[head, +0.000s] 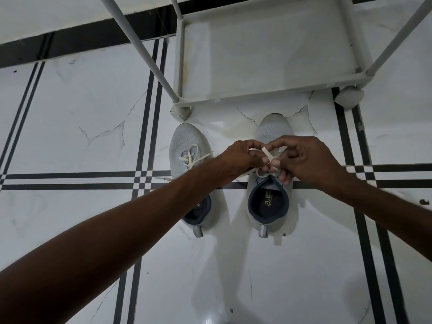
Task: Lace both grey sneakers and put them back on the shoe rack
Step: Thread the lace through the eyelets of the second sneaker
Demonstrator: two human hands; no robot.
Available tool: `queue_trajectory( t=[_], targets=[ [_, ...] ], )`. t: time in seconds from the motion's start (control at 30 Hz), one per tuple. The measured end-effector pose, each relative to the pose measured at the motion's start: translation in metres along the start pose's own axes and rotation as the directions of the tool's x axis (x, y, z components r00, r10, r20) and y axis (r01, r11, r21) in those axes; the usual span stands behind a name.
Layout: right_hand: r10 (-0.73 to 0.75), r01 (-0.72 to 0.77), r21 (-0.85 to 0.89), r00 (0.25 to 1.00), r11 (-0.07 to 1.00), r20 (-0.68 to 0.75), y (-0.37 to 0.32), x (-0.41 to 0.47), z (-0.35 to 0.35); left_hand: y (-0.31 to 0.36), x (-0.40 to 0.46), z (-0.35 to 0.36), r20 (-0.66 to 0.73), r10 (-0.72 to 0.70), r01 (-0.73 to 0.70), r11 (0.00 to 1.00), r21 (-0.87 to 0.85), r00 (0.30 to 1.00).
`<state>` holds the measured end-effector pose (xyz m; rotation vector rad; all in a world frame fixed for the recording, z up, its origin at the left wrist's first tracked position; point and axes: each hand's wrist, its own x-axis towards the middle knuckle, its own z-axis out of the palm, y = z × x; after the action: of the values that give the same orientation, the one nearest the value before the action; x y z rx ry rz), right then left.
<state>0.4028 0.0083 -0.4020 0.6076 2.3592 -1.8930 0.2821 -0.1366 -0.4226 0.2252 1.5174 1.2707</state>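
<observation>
Two sneakers on the floor: left hand (pixel 243 157) and right hand (pixel 304 160) pinch the right sneaker's (pixel 271 183) lace (pixel 267 157), mid-tie; left sneaker (pixel 187 164) looks untied, rack (pixel 268 94) at frame top awaits.

Obstacles: shoe rack (pixel 268 94) frame and slanted pole (pixel 140 50), just beyond both sneaker toes. Free room: open floor (pixel 70 136) left, right and near side; narrow gap between sneakers.

Right sneaker (pixel 268 202) insole (pixel 268 203): a yellowish logo and small print under my hands, too small to read; left sneaker (pixel 187 174) insole print likewise unreadable
</observation>
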Motion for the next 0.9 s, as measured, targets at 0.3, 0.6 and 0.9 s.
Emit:
queue_trajectory(
  t=[0.3, 0.6, 0.9],
  targets=[
    [-0.001, 0.002, -0.006, 1.000, 1.000, 0.018, 0.006, 0.008, -0.003, 0.000, -0.004, 0.002, 0.131, -0.131, 0.149, 0.978, -0.144, 0.983],
    [0.156, -0.192, 0.183, 0.969, 0.964, 0.190, 0.025, 0.013, -0.013, -0.005, -0.005, 0.002, 0.056, -0.015, 0.017, 0.999, -0.035, 0.998],
    [0.251, -0.315, 0.241, 0.932, 0.918, 0.259, 0.027, 0.021, -0.015, 0.000, -0.011, 0.008, 0.192, 0.535, -0.317, 0.151, 0.936, 0.822]
  ],
)
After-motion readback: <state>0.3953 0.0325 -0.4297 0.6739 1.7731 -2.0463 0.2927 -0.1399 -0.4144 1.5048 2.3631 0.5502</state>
